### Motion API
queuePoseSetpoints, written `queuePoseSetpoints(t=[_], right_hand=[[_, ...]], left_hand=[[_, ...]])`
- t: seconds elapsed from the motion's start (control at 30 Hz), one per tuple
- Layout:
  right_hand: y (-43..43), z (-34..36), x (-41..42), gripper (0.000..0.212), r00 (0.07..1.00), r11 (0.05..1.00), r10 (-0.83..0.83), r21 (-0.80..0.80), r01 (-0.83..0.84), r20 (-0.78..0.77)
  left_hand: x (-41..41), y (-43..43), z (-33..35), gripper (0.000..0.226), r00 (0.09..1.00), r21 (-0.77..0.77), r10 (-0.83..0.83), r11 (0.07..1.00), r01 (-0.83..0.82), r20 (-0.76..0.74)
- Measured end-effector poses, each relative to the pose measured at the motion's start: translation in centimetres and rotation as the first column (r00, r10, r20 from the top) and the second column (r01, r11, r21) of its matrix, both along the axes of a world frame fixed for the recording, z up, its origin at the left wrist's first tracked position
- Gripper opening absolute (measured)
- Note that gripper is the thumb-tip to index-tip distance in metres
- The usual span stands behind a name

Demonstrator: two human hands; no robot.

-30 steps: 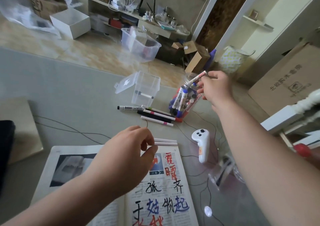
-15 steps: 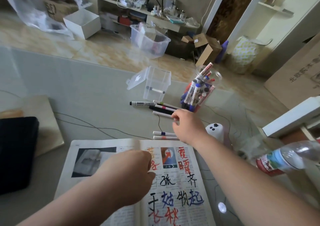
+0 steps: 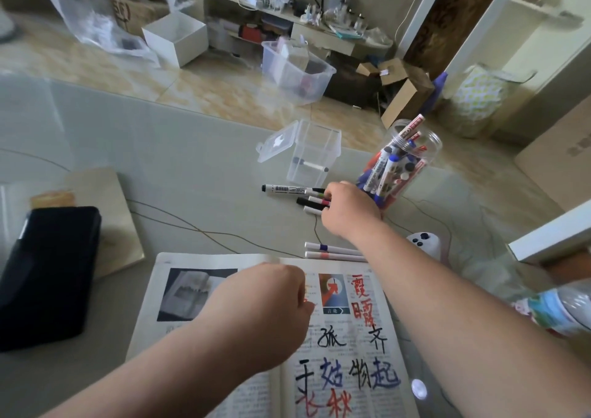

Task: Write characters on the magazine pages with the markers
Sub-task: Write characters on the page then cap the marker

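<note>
The magazine (image 3: 188, 293) lies open on the worktop (image 3: 160, 168) (characters on its rt page), w/ the left hand (image 3: 265, 302) resting on it, fingers curled in. Further rt, the right hand (image 3: 347, 208) bends its fingertips onto the loose markers (image 3: 287, 190) beside the jar (image 3: 412, 158); actual grip can't be told.

A cluttered shelf (image 3: 319, 30) stands beyond the marbled floor (image 3: 208, 88).
</note>
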State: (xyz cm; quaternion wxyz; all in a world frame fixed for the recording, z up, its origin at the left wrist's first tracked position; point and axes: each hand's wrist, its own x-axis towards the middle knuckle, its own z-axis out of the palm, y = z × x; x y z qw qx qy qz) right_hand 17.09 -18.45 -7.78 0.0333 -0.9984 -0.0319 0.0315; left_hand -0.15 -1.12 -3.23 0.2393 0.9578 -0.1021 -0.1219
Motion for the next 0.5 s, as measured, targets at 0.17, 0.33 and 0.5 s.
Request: queuePoseSetpoints(t=[0.17,0.33,0.5], right_hand=[[-0.3,-0.2,-0.7,0.019,0.997,0.996,0.020,0.088,-0.014,-0.069],[-0.8,0.5,-0.8,0.025,0.996,0.963,-0.024,0.266,0.047,-0.089],[-2.5,1.1,-0.4,0.041,0.995,0.986,-0.092,0.145,0.087,0.025]], left_hand=[[0.1,-0.2,-0.1,0.025,1.000,-0.016,0.004,1.000,-0.003,0.026],[0.1,-0.2,-0.1,0.025,1.000,-0.019,0.005,1.000,-0.005,0.026],[0.1,-0.1,-0.3,0.025,1.000,-0.019,0.010,1.000,-0.009,0.023]])
